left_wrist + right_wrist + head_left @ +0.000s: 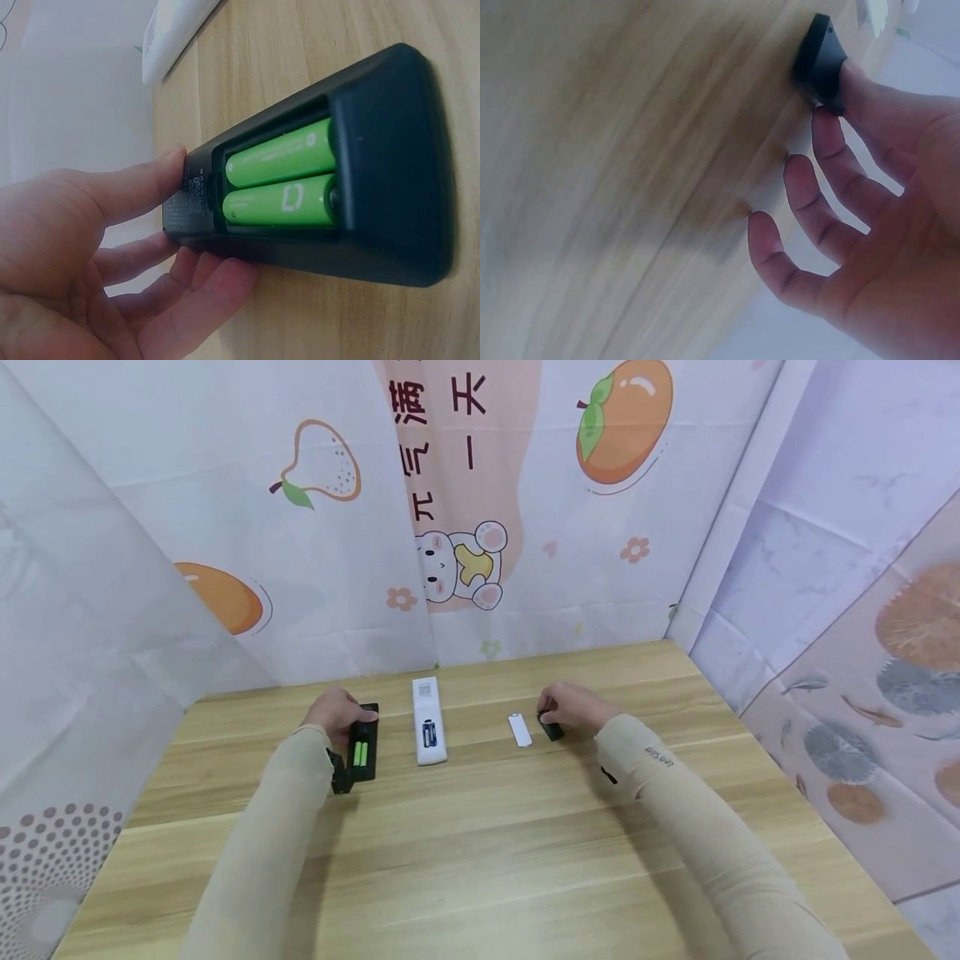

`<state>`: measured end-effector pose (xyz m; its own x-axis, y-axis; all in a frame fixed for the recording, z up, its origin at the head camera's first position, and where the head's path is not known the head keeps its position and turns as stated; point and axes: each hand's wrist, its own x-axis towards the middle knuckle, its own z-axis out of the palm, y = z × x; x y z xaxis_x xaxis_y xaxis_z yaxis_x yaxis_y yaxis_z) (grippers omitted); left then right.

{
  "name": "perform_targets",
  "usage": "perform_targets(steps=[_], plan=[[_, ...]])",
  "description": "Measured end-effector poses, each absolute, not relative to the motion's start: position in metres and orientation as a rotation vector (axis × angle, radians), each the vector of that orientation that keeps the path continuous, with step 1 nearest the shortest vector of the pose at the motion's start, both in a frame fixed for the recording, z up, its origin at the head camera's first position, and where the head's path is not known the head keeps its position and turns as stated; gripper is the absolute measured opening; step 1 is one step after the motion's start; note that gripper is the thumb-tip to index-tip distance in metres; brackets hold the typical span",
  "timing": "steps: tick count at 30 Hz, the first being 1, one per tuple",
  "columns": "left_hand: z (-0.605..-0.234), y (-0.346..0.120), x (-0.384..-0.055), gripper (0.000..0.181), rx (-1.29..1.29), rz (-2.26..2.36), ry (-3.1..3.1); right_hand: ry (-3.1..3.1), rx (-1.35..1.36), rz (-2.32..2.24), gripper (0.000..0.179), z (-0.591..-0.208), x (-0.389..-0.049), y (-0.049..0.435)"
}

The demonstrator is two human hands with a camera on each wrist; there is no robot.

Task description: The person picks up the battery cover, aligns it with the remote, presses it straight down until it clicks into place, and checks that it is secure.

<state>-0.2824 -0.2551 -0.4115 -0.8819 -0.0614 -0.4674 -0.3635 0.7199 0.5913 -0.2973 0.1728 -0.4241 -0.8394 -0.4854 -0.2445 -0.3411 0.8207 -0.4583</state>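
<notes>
Tipping could loosen the green batteries [281,199]

Left of the white remote [428,708], the left hand [333,713] pinches the uncovered black remote [394,180] — hence that risk. Right of the white remote, the right hand [576,706] pinches a black cover [825,69]; a slack grip could drop it.

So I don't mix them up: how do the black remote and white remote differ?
The black remote holds two green batteries; the white remote shows no green ones. The left hand grips the black remote, while the white remote lies on the table. Both have their backs open.
</notes>
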Motion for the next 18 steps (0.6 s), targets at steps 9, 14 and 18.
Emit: perform_targets(steps=[9, 14, 18], plan=[[-0.4114, -0.2549, -0.2834, 0.064, -0.308, 0.981, 2.506, 2.612, -0.571, -0.635, 0.014, -0.423, -0.2966, 0.1764], [-0.411, -0.2541, -0.2825, 0.063, -0.313, 0.985, 2.514, 2.636, -0.521, -0.587, 0.021, -0.427, -0.2984, 0.1746], [-0.4097, -0.2543, -0.2816, 0.063, -0.312, 0.97, 2.523, 2.659, -0.522, -0.536, 0.022, -0.4277, -0.2995, 0.1738]])
